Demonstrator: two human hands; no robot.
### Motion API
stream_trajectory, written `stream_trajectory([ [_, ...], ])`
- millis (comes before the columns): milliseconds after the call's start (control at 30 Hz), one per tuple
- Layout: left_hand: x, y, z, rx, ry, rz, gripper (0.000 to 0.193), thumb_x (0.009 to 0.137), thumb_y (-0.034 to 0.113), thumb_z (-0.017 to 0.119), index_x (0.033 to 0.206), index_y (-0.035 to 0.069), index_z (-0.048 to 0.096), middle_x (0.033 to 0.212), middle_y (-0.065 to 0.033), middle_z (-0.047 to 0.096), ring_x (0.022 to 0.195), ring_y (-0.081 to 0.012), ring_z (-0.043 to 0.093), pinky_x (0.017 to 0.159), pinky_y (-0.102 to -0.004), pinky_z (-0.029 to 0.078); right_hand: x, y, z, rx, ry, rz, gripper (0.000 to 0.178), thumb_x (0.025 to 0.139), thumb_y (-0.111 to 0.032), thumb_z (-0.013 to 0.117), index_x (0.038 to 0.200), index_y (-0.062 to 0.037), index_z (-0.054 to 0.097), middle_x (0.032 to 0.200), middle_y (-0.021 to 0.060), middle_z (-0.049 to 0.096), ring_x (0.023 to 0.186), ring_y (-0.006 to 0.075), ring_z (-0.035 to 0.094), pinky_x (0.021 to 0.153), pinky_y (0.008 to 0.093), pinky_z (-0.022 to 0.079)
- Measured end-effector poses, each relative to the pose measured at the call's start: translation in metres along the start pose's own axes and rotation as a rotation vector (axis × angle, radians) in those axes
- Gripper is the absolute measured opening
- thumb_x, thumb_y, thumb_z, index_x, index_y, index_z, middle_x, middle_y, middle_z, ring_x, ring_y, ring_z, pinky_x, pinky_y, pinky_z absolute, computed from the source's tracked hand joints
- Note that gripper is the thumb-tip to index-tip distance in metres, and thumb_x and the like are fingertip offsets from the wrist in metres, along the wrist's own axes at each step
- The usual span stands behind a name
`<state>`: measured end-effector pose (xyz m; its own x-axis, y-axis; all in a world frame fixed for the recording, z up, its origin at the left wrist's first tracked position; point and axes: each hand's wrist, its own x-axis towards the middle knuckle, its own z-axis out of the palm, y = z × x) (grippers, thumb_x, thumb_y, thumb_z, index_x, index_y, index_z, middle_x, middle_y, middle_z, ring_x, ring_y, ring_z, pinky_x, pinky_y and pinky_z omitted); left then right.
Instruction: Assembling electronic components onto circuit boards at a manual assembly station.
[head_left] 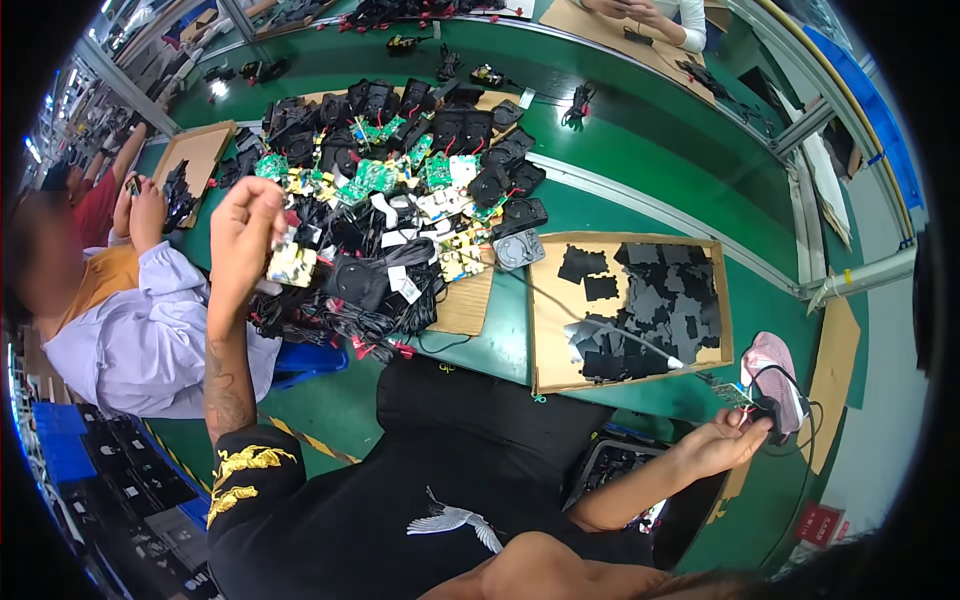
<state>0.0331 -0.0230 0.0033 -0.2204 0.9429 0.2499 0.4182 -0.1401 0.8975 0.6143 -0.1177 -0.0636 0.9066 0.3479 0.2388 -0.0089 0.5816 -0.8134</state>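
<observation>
At the left, my left hand (243, 235) is raised over the near left side of a big pile of electronic parts. Its fingers are bent in a pinch, and what they hold is hidden. A yellow-and-white circuit board (292, 265) is just below those fingers; I cannot tell whether it hangs from them. Far to the right, my right hand (725, 445) grips a black plastic part (766, 412) between thumb and fingers. Red and white wires and a small green circuit board (734, 394) are at its fingertips. Beside this hand is a pink mesh-like item (772, 362).
A shallow cardboard tray (545, 377) holds black flat pieces. Across it runs a grey cord (610, 326) with a white tip. The pile has black housings (465, 130), green boards (370, 180) and bundled cables (400, 310). Co-workers sit at left (150, 330) and across the bench (640, 15).
</observation>
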Motion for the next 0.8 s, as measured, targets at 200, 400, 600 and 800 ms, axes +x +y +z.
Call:
stream_trajectory([
  [200,-0.029,0.022,0.017,0.172,0.019,0.12,0.011,0.103,0.013,0.062,0.101,0.003,0.066,0.079,0.0032,0.06,0.066,-0.0043,0.052,0.059,-0.0219,0.041,0.009,0.001,-0.006,0.038,0.033,0.014,0.026,0.104,-0.032,0.067,0.103,-0.0068,0.061,0.079,-0.0004,0.054,0.07,0.0109,0.048,0.062,0.0273,0.032],
  [400,-0.05,0.045,0.066,0.651,-0.53,0.534,0.051,0.076,0.031,0.085,0.117,0.007,0.065,0.121,-0.0128,0.063,0.115,-0.0326,0.06,0.097,-0.0435,0.043,0.036,-0.015,-0.041,0.186,0.017,0.03,0.041,0.105,-0.039,0.063,0.08,-0.0064,0.066,0.071,0.0035,0.064,0.061,0.012,0.058,0.051,0.0239,0.041],
  [600,-0.066,0.036,0.07,0.744,-0.489,0.582,0.057,0.07,0.03,0.085,0.118,0.008,0.064,0.131,-0.013,0.06,0.123,-0.0327,0.057,0.101,-0.0471,0.042,0.068,-0.015,-0.083,0.239,-0.103,0.112,0.036,0.106,-0.041,0.059,0.092,-0.0089,0.065,0.077,0.0011,0.065,0.063,0.0144,0.056,0.065,0.0347,0.048],
  [800,-0.094,0.028,0.084,0.881,-0.348,0.54,0.061,0.068,0.023,0.086,0.123,0.009,0.063,0.146,-0.0184,0.052,0.134,-0.0402,0.048,0.11,-0.0549,0.038,0.066,-0.006,-0.071,0.268,-0.015,0.09,0.033,0.107,-0.036,0.059,0.099,-0.0047,0.066,0.081,0.003,0.068,0.067,0.0143,0.062,0.065,0.0278,0.05],
])
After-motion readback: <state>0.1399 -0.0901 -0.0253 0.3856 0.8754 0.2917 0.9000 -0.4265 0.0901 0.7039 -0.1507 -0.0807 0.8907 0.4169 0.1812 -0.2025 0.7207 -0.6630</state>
